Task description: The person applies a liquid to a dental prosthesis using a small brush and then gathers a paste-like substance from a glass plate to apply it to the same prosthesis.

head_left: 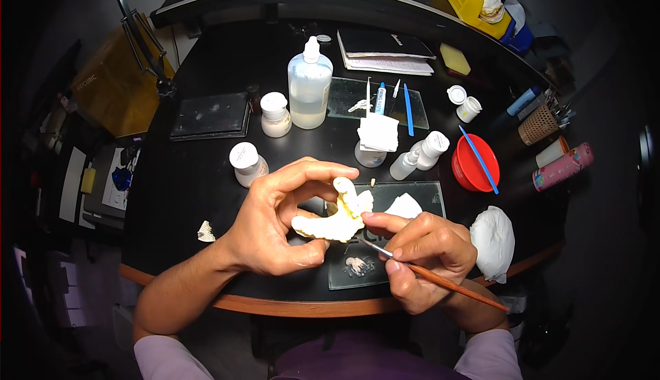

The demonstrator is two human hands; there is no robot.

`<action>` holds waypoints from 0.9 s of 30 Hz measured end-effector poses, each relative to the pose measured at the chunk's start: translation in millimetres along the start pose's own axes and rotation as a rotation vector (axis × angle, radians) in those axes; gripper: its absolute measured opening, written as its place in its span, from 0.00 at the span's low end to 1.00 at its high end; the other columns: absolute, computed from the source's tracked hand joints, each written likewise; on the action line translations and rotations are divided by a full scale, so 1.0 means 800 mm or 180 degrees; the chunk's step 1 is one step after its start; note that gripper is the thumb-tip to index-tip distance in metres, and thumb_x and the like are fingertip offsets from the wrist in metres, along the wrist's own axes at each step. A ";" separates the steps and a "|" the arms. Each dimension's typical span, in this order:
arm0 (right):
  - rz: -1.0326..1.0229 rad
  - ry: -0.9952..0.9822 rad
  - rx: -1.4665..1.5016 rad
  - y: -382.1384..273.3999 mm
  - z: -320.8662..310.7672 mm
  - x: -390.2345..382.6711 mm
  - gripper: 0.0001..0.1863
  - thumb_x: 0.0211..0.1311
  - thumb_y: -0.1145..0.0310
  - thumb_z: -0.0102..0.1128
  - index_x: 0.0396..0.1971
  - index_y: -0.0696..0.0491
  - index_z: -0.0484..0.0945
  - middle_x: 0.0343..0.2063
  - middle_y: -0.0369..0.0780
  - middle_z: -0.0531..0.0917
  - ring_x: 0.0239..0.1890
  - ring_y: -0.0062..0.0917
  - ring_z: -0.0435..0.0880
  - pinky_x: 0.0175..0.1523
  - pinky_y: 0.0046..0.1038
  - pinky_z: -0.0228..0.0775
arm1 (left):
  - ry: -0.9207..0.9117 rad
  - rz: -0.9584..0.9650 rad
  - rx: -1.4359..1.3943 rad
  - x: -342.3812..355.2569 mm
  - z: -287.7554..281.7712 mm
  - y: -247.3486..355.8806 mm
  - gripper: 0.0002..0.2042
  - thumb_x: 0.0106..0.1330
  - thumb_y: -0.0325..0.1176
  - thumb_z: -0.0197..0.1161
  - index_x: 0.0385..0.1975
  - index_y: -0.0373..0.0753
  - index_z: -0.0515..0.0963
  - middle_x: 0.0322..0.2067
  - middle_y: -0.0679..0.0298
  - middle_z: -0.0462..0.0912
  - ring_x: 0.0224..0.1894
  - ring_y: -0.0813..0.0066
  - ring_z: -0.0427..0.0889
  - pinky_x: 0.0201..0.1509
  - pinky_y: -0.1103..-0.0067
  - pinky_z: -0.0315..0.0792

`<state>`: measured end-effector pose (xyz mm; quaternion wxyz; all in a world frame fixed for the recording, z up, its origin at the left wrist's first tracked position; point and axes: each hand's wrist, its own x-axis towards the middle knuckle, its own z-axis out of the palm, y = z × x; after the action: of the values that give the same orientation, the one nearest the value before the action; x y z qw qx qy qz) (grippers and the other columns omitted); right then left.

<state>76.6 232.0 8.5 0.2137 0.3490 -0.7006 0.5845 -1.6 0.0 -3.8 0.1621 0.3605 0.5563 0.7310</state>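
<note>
My left hand [258, 225] is closed around a pale yellow, horseshoe-shaped dental cast [323, 228], thumb below and fingers above. A fine brush [450, 284] with a reddish-brown wooden handle is pinched in my right hand [433, 246]. Its tip is close to the cast's lower right edge; I cannot tell whether they touch. My right fingertips are right beside the cast. Beneath both hands lies a dark glass slab [430, 191], bearing a smear of pinkish-white paste [355, 265] and a folded white tissue [404, 206].
White-capped jars [247, 165] and a tall clear bottle [309, 91] stand beyond my hands. To the right are a red bowl [464, 170] with a blue stick across it and a white bundle [492, 244]. A second glass plate [344, 94] holds tools. A cast fragment [205, 231] lies left.
</note>
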 end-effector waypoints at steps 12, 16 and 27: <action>0.0034 0.0111 -0.0330 0.001 0.004 -0.002 0.08 0.47 0.85 0.67 0.27 0.58 0.79 0.21 0.41 0.83 0.32 0.36 0.94 0.41 0.32 0.91 | -0.0084 0.0378 0.0411 0.000 -0.001 0.002 0.36 0.43 0.16 0.64 0.62 0.22 0.74 0.56 0.50 0.72 0.58 0.69 0.78 0.55 0.79 0.89; 0.0034 0.0117 -0.0477 0.003 0.005 -0.006 0.09 0.47 0.83 0.70 0.27 0.57 0.79 0.21 0.40 0.83 0.38 0.41 0.94 0.28 0.24 0.84 | -0.0079 0.0399 0.0449 0.000 -0.001 0.002 0.36 0.42 0.17 0.64 0.61 0.22 0.74 0.55 0.50 0.72 0.58 0.69 0.78 0.55 0.79 0.89; 0.0030 0.0162 -0.0527 0.004 0.006 -0.006 0.09 0.47 0.83 0.71 0.26 0.57 0.80 0.22 0.40 0.83 0.40 0.42 0.94 0.22 0.21 0.80 | -0.0063 0.0381 0.0398 0.001 0.000 0.001 0.36 0.43 0.17 0.64 0.61 0.21 0.75 0.54 0.50 0.72 0.57 0.69 0.78 0.53 0.80 0.90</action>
<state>77.8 228.3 2.0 0.2569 0.3119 -0.7425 0.5342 -1.8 -0.2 -2.9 0.1008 0.4098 0.5766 0.6996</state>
